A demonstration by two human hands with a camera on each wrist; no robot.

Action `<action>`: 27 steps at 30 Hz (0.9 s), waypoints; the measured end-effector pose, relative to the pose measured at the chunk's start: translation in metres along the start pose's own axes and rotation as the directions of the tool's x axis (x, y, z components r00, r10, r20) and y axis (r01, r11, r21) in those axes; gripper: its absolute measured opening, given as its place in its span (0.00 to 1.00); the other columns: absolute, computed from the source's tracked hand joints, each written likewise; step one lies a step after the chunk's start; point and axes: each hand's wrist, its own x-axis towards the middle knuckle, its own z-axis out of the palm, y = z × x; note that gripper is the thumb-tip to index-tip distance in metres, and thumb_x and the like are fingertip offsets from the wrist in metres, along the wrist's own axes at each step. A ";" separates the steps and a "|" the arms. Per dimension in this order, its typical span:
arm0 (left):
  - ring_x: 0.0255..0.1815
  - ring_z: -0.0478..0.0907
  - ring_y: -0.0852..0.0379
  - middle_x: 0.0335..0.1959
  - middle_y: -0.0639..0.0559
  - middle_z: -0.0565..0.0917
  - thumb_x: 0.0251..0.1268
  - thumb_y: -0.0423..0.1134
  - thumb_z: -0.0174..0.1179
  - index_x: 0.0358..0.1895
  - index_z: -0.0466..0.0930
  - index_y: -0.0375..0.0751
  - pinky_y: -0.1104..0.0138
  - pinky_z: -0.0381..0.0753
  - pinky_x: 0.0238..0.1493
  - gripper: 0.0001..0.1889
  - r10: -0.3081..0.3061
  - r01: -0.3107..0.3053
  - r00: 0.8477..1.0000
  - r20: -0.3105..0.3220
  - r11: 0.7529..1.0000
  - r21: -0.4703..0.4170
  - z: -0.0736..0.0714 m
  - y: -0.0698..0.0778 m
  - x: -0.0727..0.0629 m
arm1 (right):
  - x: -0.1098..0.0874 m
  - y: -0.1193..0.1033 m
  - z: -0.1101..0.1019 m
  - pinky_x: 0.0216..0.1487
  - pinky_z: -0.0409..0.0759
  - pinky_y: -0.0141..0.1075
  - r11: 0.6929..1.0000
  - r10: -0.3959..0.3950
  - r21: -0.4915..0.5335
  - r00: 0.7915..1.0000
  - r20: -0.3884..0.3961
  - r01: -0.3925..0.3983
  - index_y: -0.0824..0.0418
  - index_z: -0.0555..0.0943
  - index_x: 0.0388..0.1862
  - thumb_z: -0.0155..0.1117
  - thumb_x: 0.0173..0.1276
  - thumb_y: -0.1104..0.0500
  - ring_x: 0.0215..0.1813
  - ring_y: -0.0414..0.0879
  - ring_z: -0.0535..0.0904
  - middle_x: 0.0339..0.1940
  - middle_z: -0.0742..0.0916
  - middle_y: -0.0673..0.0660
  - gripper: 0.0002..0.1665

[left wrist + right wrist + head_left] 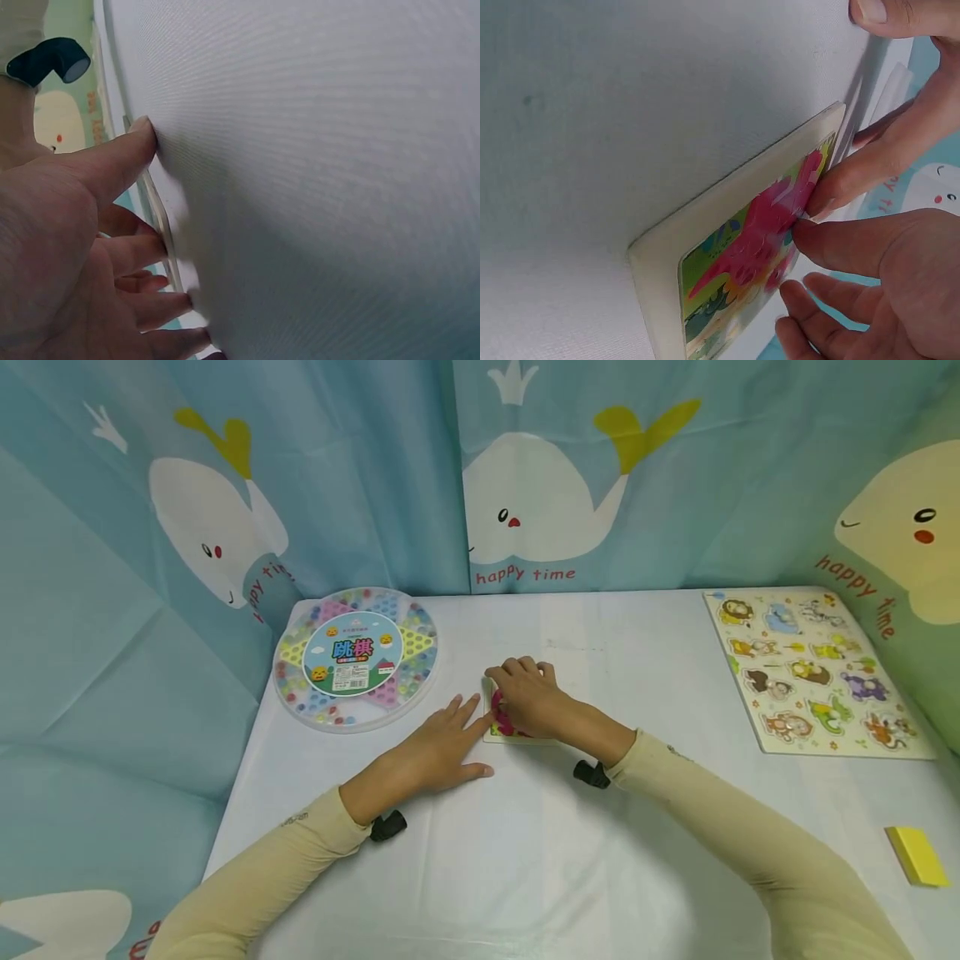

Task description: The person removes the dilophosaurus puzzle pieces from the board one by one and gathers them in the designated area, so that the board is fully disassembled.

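Note:
A small dinosaur picture puzzle point(757, 225) with a pale border lies flat on the white table. In the right wrist view, the thumb of my right hand point(900, 262) presses on the pink dinosaur, its other fingers bent around the far side. Seen from the head, my right hand point(528, 697) covers much of the puzzle. My left hand point(442, 747) rests spread on the table at the left, its index fingertip touching the puzzle's picture near the right thumb. The left wrist view shows the left hand point(82, 247) with fingers extended along the tabletop.
A round Chinese checkers box point(416, 689) with coloured marbles lies at the back left. At the back right is a large animal puzzle board point(772, 677). A yellow block point(917, 857) sits near the right edge. A whale-print curtain point(360, 468) hangs behind the table.

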 end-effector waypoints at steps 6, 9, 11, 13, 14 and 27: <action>0.87 0.44 0.31 0.87 0.36 0.47 0.77 0.63 0.58 0.86 0.54 0.44 0.43 0.56 0.83 0.45 -0.003 0.003 1.000 0.000 1.000 -0.002 -0.002 0.001 -0.002 | 0.001 0.001 0.000 0.75 0.60 0.65 1.000 -0.007 0.009 1.000 -0.006 0.007 0.59 0.70 0.78 0.67 0.77 0.57 0.74 0.62 0.66 0.71 0.75 0.63 0.33; 0.87 0.44 0.31 0.88 0.36 0.47 0.77 0.63 0.58 0.86 0.53 0.44 0.43 0.55 0.83 0.45 -0.004 0.004 1.000 0.004 1.000 -0.001 -0.002 0.001 -0.002 | 0.000 0.001 0.000 0.75 0.60 0.65 1.000 -0.003 0.011 1.000 -0.010 0.003 0.59 0.73 0.76 0.68 0.77 0.57 0.74 0.61 0.66 0.71 0.76 0.63 0.31; 0.87 0.44 0.31 0.88 0.36 0.47 0.77 0.63 0.58 0.86 0.53 0.44 0.43 0.55 0.83 0.45 -0.003 0.003 1.000 0.006 1.000 -0.001 -0.001 0.001 -0.001 | -0.001 0.002 0.000 0.75 0.61 0.65 1.000 0.004 0.024 1.000 -0.012 -0.003 0.58 0.75 0.74 0.68 0.77 0.57 0.73 0.61 0.67 0.71 0.75 0.63 0.30; 0.87 0.43 0.31 0.88 0.36 0.47 0.77 0.63 0.58 0.86 0.53 0.44 0.44 0.55 0.83 0.45 -0.003 0.003 1.000 0.008 1.000 0.000 -0.001 0.000 -0.001 | -0.002 0.002 0.000 0.73 0.62 0.63 0.999 0.009 0.041 1.000 -0.020 -0.008 0.57 0.75 0.74 0.68 0.76 0.57 0.73 0.61 0.67 0.71 0.76 0.63 0.29; 0.87 0.44 0.32 0.88 0.36 0.47 0.77 0.63 0.58 0.86 0.53 0.44 0.44 0.55 0.83 0.45 -0.003 0.003 1.000 0.007 1.000 -0.002 -0.001 0.000 -0.001 | -0.002 0.002 0.000 0.72 0.63 0.63 0.999 0.011 0.048 1.000 -0.029 -0.009 0.56 0.75 0.73 0.69 0.76 0.57 0.72 0.61 0.68 0.70 0.76 0.62 0.29; 0.87 0.45 0.31 0.88 0.37 0.48 0.77 0.64 0.58 0.86 0.54 0.45 0.43 0.57 0.83 0.44 -0.005 0.005 1.000 -0.001 1.000 0.016 0.002 -0.001 0.000 | -0.004 0.008 0.005 0.60 0.71 0.58 0.992 -0.067 0.093 0.983 -0.169 0.083 0.50 0.80 0.67 0.75 0.71 0.59 0.63 0.59 0.79 0.63 0.81 0.60 0.27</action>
